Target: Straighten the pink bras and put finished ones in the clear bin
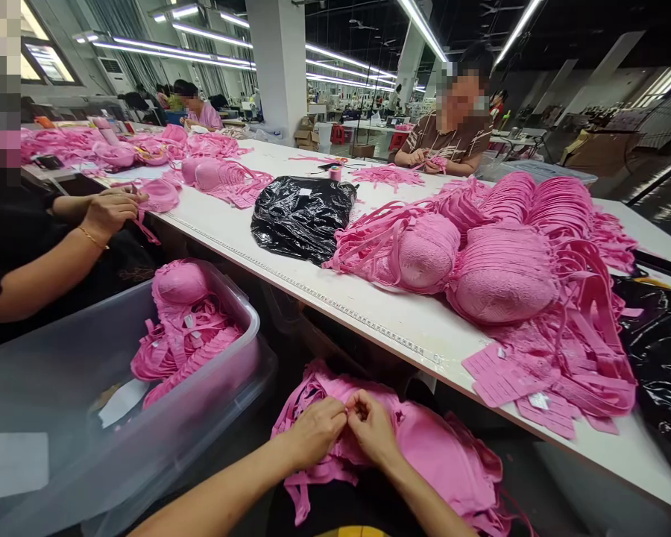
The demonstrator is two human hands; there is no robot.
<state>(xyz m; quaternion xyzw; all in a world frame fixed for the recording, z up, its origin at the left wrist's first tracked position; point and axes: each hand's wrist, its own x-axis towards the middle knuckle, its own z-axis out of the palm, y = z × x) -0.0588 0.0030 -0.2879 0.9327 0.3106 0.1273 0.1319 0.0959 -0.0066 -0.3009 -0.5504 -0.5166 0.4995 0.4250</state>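
Pink bras (436, 455) lie in a pile across my lap, below the table edge, with moulded cups and straps hanging down. Above the middle of this pile my left hand (320, 431) is closed in a pinch. My right hand (372, 426) pinches close beside it, thumb and forefinger curled together. The fingertips of both hands nearly touch, on a small pink part of a bra. My fingers hide most of that part, so its exact detail cannot be made out.
A white table (313, 287) with a measuring tape (313, 294) along its edge carries stacked pink bras (503, 268) and a black plastic bag (305, 216). A clear plastic bin (246, 328) holding bras stands at left. Co-workers handle pink pieces at left and across the table.
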